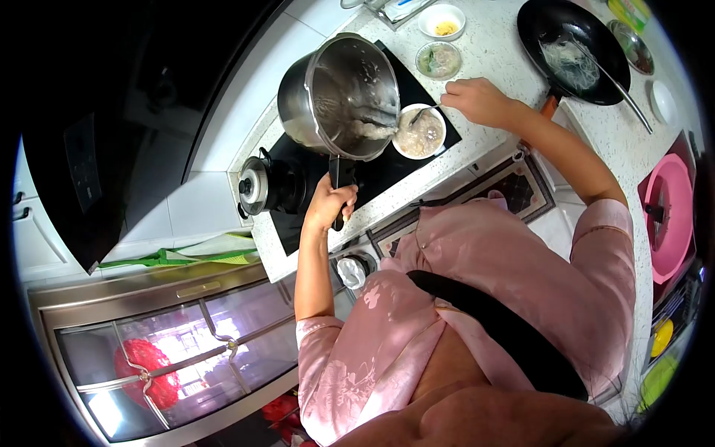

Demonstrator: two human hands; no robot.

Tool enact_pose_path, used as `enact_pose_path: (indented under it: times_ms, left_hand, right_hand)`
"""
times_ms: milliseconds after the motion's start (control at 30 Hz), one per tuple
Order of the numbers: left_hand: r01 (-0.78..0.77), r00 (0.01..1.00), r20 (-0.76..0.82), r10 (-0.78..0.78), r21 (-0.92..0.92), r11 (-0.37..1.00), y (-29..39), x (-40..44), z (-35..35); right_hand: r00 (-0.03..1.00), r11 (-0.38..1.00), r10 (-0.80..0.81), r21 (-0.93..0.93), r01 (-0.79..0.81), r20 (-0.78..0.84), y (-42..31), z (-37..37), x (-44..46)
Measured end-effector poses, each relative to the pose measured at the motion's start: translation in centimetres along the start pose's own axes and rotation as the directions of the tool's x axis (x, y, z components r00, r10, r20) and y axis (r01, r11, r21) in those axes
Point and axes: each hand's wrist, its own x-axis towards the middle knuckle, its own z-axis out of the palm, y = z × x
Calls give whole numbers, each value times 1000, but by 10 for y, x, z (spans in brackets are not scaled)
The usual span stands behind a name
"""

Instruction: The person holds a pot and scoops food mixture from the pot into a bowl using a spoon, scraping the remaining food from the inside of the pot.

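My left hand (329, 203) is wrapped round the black handle (342, 173) of a deep steel pot (302, 100). The pot is tipped on its side, its mouth towards a white bowl (442, 140). Pale porridge (372, 130) runs from the pot's rim into the bowl, which holds more porridge. My right hand (480, 102) pinches the thin handle of a spoon (421, 113), whose end is at the porridge in the bowl. Behind the bowl stand a small dish of greenish food (439, 59) and a white bowl with something yellow (446, 28).
Under the pot lies a black cooktop (287, 231), with a small lidded black pot (257, 190) at its left. At the right are a wok (532, 45) with noodle-like strands and a metal utensil, and a pink basin (674, 223). A range hood (82, 149) hangs at the left.
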Motion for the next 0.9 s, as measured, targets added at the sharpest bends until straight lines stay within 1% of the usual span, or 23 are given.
enact_pose_path:
  times_ms: [67,100,167,200,267,300,367,400,467,533,600,633,700,733,800,833,867,900]
  left_hand:
    - [-9,1000,12,9,0,1000,-1,-1,-3]
    - [-15,999,32,14,7,1000,-2,-2,-4]
    - [-19,999,45,20,-13,1000,-4,-2,-6]
    - [-23,998,56,25,-35,999,-4,-2,-6]
    - [-18,998,62,20,-37,999,-2,-6,-3]
    - [-13,998,62,15,-43,999,-2,-7,-1]
    - [-20,998,52,22,-36,999,-3,-10,1]
    - [-23,999,40,25,-31,999,-3,-11,2]
    - [-25,999,44,27,-35,999,-3,-14,2]
    - [-13,999,50,14,-32,999,0,-19,6]
    - [-13,1000,25,14,-24,1000,2,-22,7]
    - [-21,999,32,22,-11,1000,2,-22,7]
    - [-11,1000,28,11,-10,1000,2,-23,7]
    - [-9,1000,30,9,-10,1000,2,-23,7]
    - [-14,1000,18,14,-2,1000,2,-23,7]
    - [-16,1000,17,16,0,1000,3,-22,6]
    - [-34,999,19,34,4,999,1,-21,6]
    - [-49,999,21,49,7,999,0,-20,6]
  right_hand:
    - [996,996,77,46,-75,-40,-3,-5,3]
    - [996,996,77,47,-75,-40,-7,-7,8]
    - [961,963,222,194,-189,-166,-18,-14,30]
    - [959,963,226,190,-193,-169,-19,-9,41]
    - [944,934,290,262,-243,-159,-17,9,66]
    - [943,935,290,258,-244,-162,-22,10,79]
    - [914,910,405,98,-403,-2,-31,9,103]
    - [916,912,402,96,-400,-6,-33,10,112]
    - [909,915,403,79,-396,-104,-36,15,125]
    - [919,926,377,48,-374,-119,-35,21,134]
    - [942,941,331,-50,-334,-57,-35,26,137]
    - [945,944,324,-48,-326,-53,-34,30,136]
    - [983,983,183,-22,-184,-29,-34,36,132]
    - [982,982,185,-21,-185,-27,-37,38,131]
    - [996,996,74,41,-76,50,-44,39,128]
    - [997,999,37,-16,-36,62,-43,35,128]
    - [998,999,32,-19,-31,61,-40,30,131]
    - [997,990,63,-124,-69,-51,-37,23,134]
